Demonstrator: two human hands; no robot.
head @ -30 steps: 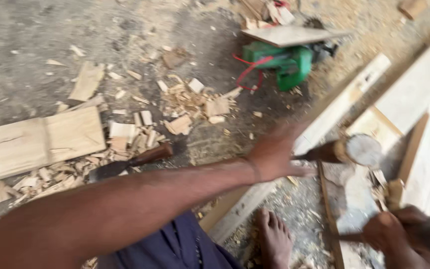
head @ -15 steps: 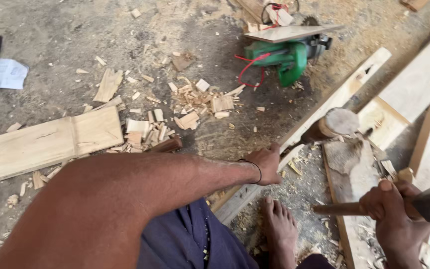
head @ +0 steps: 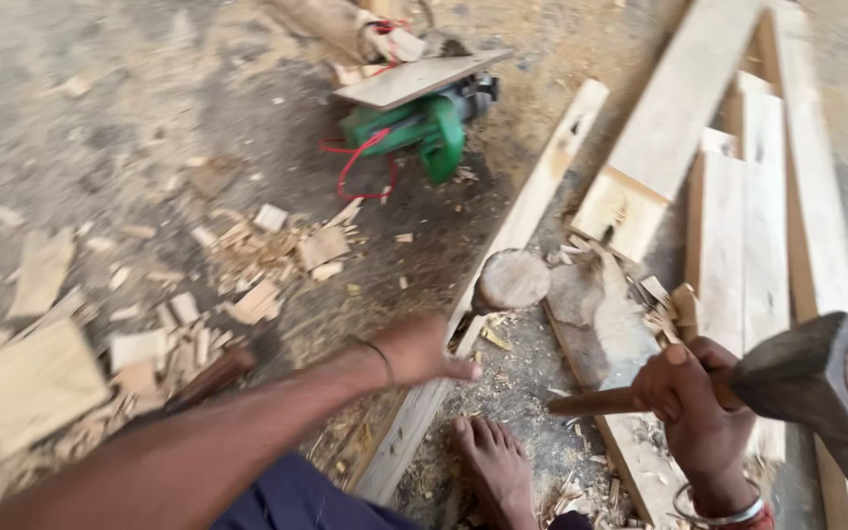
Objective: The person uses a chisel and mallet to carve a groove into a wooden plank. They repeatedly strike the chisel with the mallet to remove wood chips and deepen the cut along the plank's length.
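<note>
On chip-strewn ground, the axe (head: 817, 393) has been raised, gripped tight by the right hand (head: 694, 402); the left hand (head: 422, 349), now withdrawn from the wooden block (head: 510, 280), is held open and empty.

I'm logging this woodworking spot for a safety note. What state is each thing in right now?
Left hand: open, empty, over the long plank.
Right hand: gripping the axe by its handle, head raised.
Round log stub: upright on the ground.
Green power tool: lying on the ground, board on top.
Bare foot: beside the plank.
</note>
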